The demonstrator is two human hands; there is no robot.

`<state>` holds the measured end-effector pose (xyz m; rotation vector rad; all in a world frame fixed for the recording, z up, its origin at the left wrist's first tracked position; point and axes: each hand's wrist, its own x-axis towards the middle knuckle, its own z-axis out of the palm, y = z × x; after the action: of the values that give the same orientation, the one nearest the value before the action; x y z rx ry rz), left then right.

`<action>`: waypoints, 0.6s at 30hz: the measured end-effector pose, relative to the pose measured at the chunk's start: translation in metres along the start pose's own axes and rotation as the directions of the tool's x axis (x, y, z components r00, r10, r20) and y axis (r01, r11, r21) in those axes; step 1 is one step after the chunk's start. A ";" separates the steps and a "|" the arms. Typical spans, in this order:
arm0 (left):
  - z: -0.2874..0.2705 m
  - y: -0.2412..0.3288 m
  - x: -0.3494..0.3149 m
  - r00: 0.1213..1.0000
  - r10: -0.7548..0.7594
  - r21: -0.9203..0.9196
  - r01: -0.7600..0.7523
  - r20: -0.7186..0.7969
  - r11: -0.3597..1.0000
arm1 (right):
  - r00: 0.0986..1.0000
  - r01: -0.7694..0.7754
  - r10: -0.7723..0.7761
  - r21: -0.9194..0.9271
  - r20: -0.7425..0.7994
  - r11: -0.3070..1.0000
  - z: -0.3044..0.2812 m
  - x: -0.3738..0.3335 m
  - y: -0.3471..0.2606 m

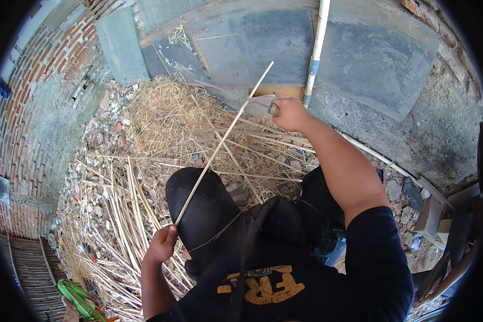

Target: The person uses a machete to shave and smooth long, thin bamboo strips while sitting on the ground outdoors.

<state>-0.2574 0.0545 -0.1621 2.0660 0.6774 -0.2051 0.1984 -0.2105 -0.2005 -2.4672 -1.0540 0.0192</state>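
Observation:
My left hand (pixel 161 244) is closed on the lower end of a long, thin, pale bamboo stick (pixel 222 140). The stick slants over my dark-clad knee up to the right, its far tip in front of the grey panels. Farther off, my right hand (pixel 288 114) grips the handle of a knife (pixel 261 101). Its pale, broad blade points left and meets the stick a little below the far tip. Whether the edge has bitten into the stick, I cannot tell.
A heap of dry shavings (pixel 166 118) lies beyond my knees. Several long split strips (pixel 126 220) cover the rubble at left. Grey panels (pixel 273 43) and a white pipe (pixel 319 37) stand ahead; a brick wall (pixel 27 134) rises left. Wooden pieces (pixel 432 217) lie right.

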 end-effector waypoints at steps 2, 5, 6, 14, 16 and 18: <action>-0.001 -0.003 -0.003 0.999 -0.038 -0.006 0.038 -0.005 0.999 | 0.999 0.019 -0.020 0.026 0.025 0.999 -0.013 -0.008 -0.026; 0.005 0.005 -0.001 1.000 -0.018 0.063 0.019 -0.018 0.998 | 0.966 0.103 -0.109 0.037 0.235 0.994 -0.027 -0.022 -0.062; 0.008 0.004 -0.002 0.999 0.012 0.127 -0.007 -0.043 0.992 | 0.954 0.142 -0.135 -0.006 0.269 0.990 -0.033 -0.028 -0.076; 0.014 0.000 -0.001 0.978 0.161 0.223 -0.129 -0.135 0.966 | 0.965 0.087 -0.075 -0.035 0.251 0.996 -0.032 -0.021 -0.065; 0.013 0.000 -0.002 0.978 0.160 0.235 -0.126 -0.135 0.964 | 0.982 0.057 -0.045 -0.058 0.184 0.997 -0.028 -0.020 -0.053; 0.011 -0.002 -0.003 0.976 0.170 0.245 -0.134 -0.132 0.960 | 0.985 0.066 -0.049 -0.096 0.165 0.993 -0.030 -0.021 -0.053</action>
<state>-0.2598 0.0447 -0.1685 2.3695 0.6045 -0.0396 0.1533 -0.2050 -0.1554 -2.5598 -1.2219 0.1550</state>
